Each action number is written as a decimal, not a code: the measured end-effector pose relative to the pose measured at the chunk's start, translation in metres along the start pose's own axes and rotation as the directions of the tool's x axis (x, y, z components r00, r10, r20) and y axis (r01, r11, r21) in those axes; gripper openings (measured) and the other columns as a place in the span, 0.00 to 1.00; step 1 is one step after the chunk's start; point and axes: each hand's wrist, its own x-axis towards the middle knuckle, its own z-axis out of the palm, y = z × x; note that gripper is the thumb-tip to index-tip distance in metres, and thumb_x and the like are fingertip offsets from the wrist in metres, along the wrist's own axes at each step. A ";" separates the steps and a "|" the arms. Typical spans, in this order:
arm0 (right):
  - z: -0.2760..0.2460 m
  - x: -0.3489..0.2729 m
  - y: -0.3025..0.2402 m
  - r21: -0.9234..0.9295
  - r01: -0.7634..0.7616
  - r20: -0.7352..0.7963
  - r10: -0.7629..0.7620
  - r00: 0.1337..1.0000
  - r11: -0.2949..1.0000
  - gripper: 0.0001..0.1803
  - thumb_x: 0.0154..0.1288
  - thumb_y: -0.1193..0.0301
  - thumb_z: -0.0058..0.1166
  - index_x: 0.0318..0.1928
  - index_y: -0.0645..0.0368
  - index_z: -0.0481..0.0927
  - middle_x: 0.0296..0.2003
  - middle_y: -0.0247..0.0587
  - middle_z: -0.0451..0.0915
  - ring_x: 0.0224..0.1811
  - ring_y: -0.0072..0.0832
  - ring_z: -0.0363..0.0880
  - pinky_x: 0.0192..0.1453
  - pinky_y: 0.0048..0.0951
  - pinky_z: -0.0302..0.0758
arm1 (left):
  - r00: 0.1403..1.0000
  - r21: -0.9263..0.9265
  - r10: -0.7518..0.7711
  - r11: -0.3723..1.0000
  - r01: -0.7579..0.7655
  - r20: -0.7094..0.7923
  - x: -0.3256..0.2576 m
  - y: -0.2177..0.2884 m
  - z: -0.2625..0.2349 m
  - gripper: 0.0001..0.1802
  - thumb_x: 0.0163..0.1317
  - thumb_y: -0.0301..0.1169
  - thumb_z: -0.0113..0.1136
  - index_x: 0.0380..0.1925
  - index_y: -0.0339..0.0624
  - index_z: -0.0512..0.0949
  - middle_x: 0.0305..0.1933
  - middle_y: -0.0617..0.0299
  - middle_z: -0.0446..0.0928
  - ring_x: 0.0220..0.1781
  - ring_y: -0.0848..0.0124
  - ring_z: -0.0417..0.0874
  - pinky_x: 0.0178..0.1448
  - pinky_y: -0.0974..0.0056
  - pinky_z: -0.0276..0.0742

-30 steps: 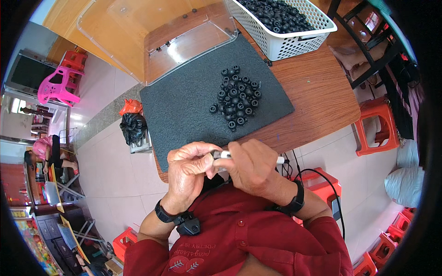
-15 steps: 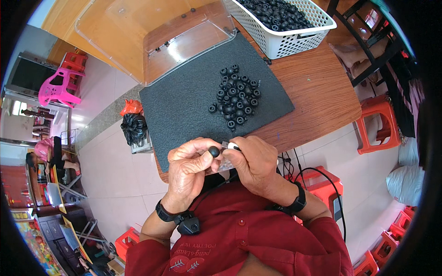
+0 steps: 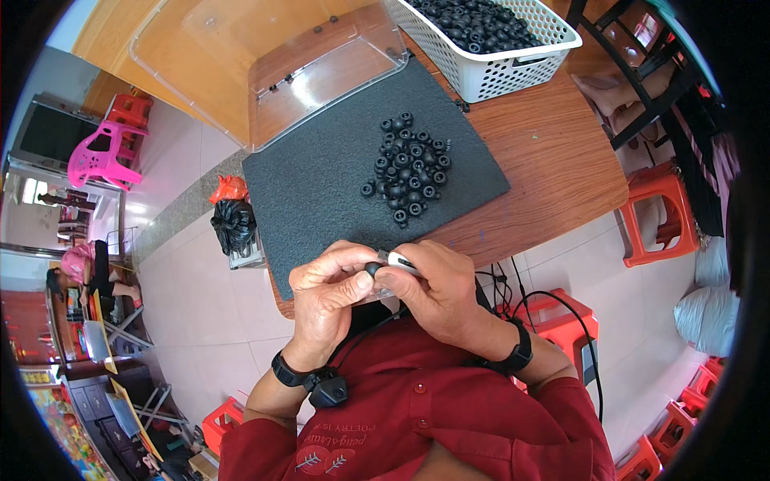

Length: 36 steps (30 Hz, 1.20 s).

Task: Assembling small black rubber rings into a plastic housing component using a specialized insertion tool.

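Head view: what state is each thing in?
Left hand, closed, pinching
Right hand, closed, gripping
Black rounded piece, pinched in the left hand
White tool, gripped, partly hidden
Dark gray mat, lying flat
Black pieces, loosely heaped on the mat
Clear plastic bin, uncovered
White perforated basket, uncovered, holding many more black pieces

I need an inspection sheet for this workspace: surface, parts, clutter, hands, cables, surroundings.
Surface: dark mat on a wooden table.
Parts: black parts piled loosely on the mat; more dark pieces fill a white basket.
Clutter: a few dark bits in or behind the clear bin.
Hands: left hand pinches a black ball; right hand grips a white object.
Cables: black cable off the table, right.
Surroundings: red stools, pink chair, seated person.
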 end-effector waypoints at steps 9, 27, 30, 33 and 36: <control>-0.007 0.003 -0.011 0.191 -0.173 0.025 0.171 0.985 0.966 0.08 0.64 0.70 0.65 0.34 0.62 0.81 0.24 0.43 0.78 0.23 0.37 0.78 0.27 0.35 0.71 | 0.999 0.007 0.027 1.000 -0.028 0.045 0.001 0.002 0.004 0.14 0.57 0.26 0.73 0.42 0.31 0.86 0.44 0.54 0.82 0.44 0.68 0.83 0.50 0.66 0.81; -0.014 -0.006 0.004 0.238 -0.300 0.086 0.288 0.954 0.924 0.10 0.68 0.68 0.62 0.36 0.63 0.80 0.26 0.48 0.79 0.24 0.38 0.78 0.31 0.36 0.73 | 0.907 0.047 -0.411 0.911 0.409 0.085 0.125 0.041 0.005 0.11 0.69 0.30 0.63 0.44 0.32 0.81 0.32 0.55 0.83 0.23 0.72 0.78 0.28 0.68 0.74; -0.012 -0.009 0.011 0.205 -0.298 0.096 0.284 0.954 0.932 0.10 0.69 0.68 0.62 0.36 0.63 0.81 0.26 0.47 0.80 0.24 0.37 0.78 0.31 0.35 0.74 | 0.923 0.129 -0.369 0.926 0.355 0.105 0.173 0.051 0.025 0.10 0.69 0.30 0.62 0.42 0.32 0.80 0.31 0.56 0.82 0.22 0.71 0.79 0.27 0.66 0.76; -0.012 -0.007 0.012 0.223 -0.276 0.049 0.272 0.961 0.935 0.10 0.69 0.68 0.62 0.36 0.63 0.81 0.26 0.49 0.80 0.25 0.37 0.78 0.31 0.35 0.74 | 0.952 0.181 -0.271 0.953 0.244 0.145 0.222 0.071 0.061 0.09 0.69 0.29 0.61 0.40 0.31 0.80 0.31 0.55 0.82 0.23 0.70 0.79 0.27 0.65 0.76; -0.013 -0.008 0.006 0.225 -0.262 0.063 0.254 0.965 0.939 0.10 0.69 0.68 0.61 0.36 0.64 0.81 0.26 0.49 0.79 0.25 0.37 0.78 0.32 0.35 0.74 | 0.976 0.167 -0.086 0.985 0.052 0.201 0.260 0.104 0.083 0.13 0.69 0.28 0.61 0.46 0.28 0.77 0.35 0.53 0.83 0.29 0.67 0.84 0.30 0.65 0.78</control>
